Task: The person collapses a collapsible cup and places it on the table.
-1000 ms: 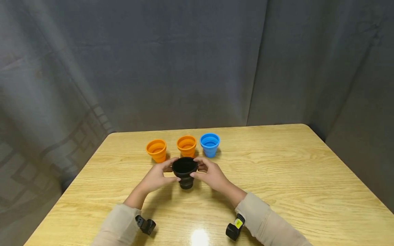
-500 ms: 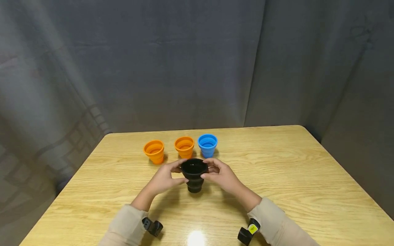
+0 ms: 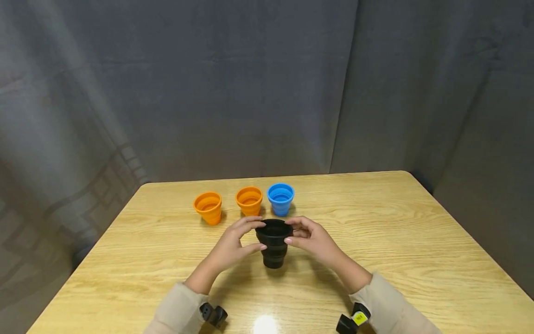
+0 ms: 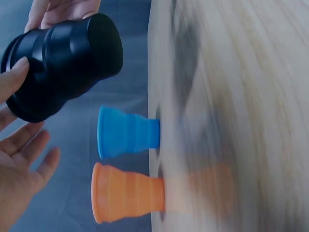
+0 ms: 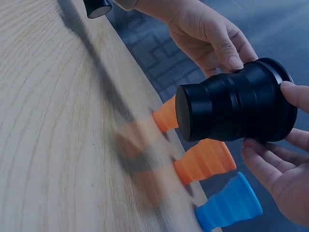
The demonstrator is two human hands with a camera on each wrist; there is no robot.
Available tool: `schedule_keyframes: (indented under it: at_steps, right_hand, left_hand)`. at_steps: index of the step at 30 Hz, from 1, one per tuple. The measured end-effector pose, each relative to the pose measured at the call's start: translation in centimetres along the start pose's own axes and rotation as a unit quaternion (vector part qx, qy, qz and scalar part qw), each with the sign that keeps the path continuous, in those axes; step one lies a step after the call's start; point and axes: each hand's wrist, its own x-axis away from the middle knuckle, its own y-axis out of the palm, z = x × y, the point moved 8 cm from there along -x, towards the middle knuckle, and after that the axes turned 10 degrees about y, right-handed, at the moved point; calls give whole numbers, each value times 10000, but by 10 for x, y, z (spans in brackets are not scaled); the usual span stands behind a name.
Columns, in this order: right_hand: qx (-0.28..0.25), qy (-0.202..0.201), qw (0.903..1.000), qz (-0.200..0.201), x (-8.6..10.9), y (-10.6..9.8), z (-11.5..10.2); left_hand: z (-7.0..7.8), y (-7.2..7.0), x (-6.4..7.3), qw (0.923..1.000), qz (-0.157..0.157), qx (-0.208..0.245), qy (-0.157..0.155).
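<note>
A black collapsible cup (image 3: 274, 246) is held upright over the near middle of the table, mouth up. My left hand (image 3: 232, 246) is at its left side, thumb on the wall and fingertips at the rim. From the right, my right hand (image 3: 314, 241) grips the rim between thumb and fingers. In the right wrist view the cup's flat base (image 5: 184, 113) shows, clear of the wood. Behind it stand an orange cup (image 3: 208, 214) at the left, a second orange cup (image 3: 250, 207) and a blue cup (image 3: 281, 206), all mouth up.
The light wooden table (image 3: 396, 241) has its far edge just behind the row of cups. Grey curtains (image 3: 250, 93) hang behind and at the sides. A small black camera is strapped at each wrist.
Both hands have carried the black cup to the right and nearer to me. The left fingers have spread a little at the rim. The orange and blue cups stay where they stood.
</note>
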Motion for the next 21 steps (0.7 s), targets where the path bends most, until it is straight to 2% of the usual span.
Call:
schedule_keyframes:
  at_steps: [4,9,14,21]
  right_hand:
    - [28,83,10000,-9,5,-3,0]
    - [90,173,9998,-92,10,-8,0]
    - [237,144,9994,-219,16,-12,0]
    - [868,-17,9962,65,23,-21,-3]
  left_hand:
    - [10,1,-2,9994,18,-137,316]
    - [18,5,-7,9987,-32,129,493]
    - [18,8,-11,9976,-81,585,356]
    - [14,16,-14,9923,-188,1221,8]
